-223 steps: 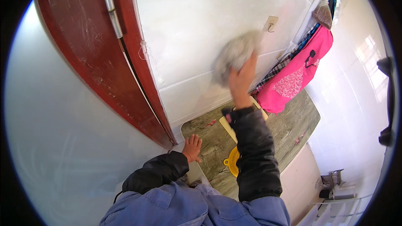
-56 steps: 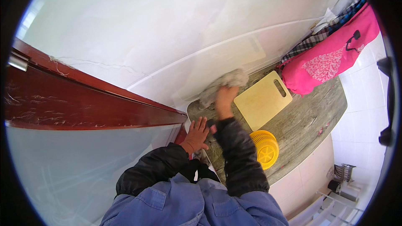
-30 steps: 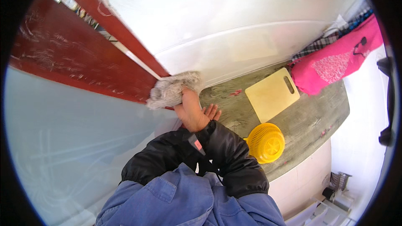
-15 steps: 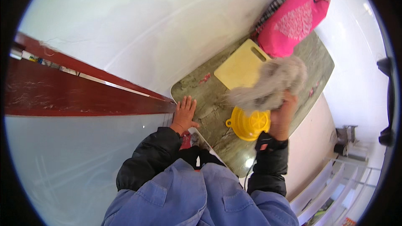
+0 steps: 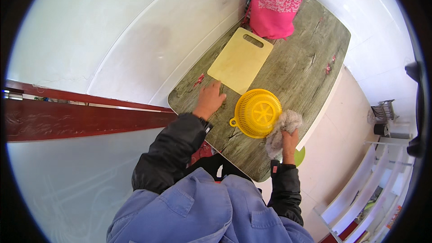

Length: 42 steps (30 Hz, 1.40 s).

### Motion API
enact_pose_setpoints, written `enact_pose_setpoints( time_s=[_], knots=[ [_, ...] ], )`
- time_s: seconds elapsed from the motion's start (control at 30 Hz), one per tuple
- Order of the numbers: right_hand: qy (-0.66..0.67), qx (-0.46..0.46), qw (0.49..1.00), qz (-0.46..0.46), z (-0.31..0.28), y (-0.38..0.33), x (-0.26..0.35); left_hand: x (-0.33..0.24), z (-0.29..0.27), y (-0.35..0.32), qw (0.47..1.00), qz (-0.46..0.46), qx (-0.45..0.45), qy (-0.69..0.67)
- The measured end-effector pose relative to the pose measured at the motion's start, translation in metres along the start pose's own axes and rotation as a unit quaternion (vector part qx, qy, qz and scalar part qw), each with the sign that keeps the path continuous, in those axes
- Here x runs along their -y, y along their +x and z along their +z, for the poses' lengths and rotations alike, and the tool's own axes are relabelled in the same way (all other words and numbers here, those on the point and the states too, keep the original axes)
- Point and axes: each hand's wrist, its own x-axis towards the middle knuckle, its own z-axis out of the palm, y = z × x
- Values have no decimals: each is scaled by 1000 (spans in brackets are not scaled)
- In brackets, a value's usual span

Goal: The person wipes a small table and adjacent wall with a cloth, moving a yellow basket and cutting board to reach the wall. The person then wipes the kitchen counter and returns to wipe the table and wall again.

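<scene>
A shaggy grey-beige cloth [image 5: 290, 120] is bunched in my right hand [image 5: 289, 143], whose fingers are closed on it. It rests at the table's right edge and meets the right side of a yellow plastic colander [image 5: 258, 112]. A small ring tab sticks out of the colander's left side. My left hand [image 5: 209, 100] is over the table to the left of the colander, empty, with thumb and forefinger apart. Its fingertips are at the lower corner of a pale yellow cutting board [image 5: 240, 58], which lies flat with its handle slot at the far end.
The wood-patterned table [image 5: 310, 49] stands against a white wall [image 5: 148, 40]. A pink bag [image 5: 276, 13] is at its far end. A dark red beam [image 5: 90, 119] runs in from the left. Beyond the right edge are a green round object [image 5: 299, 156] and a white slatted rack [image 5: 355, 189].
My right hand has brought the cloth down from above the table to beside the colander. My left hand has moved from the table's left edge toward the cutting board.
</scene>
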Motion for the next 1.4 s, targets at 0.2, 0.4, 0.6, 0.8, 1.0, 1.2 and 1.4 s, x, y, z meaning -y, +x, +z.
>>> enact_pose_setpoints(
  time_s=[0.2,0.4,0.6,0.8,1.0,1.2,1.4],
  knots=[
    [-148,-44,985,-81,20,-3,-11,-2,11,79,984,-110,-75,121],
    [-216,-65,963,-145,28,0,-14,4,9,106,978,-183,-16,99],
    [-262,-55,955,-126,33,2,-15,13,10,118,971,-223,-33,83],
    [-290,-42,951,-101,37,1,-14,42,16,142,968,-247,42,13],
    [-298,-44,949,-96,44,-1,-12,46,18,151,972,-210,103,13],
    [-193,-21,978,-78,29,12,3,48,28,153,981,-181,70,30],
    [-214,-58,936,-272,24,109,63,50,27,146,989,-149,7,-10]
  ],
)
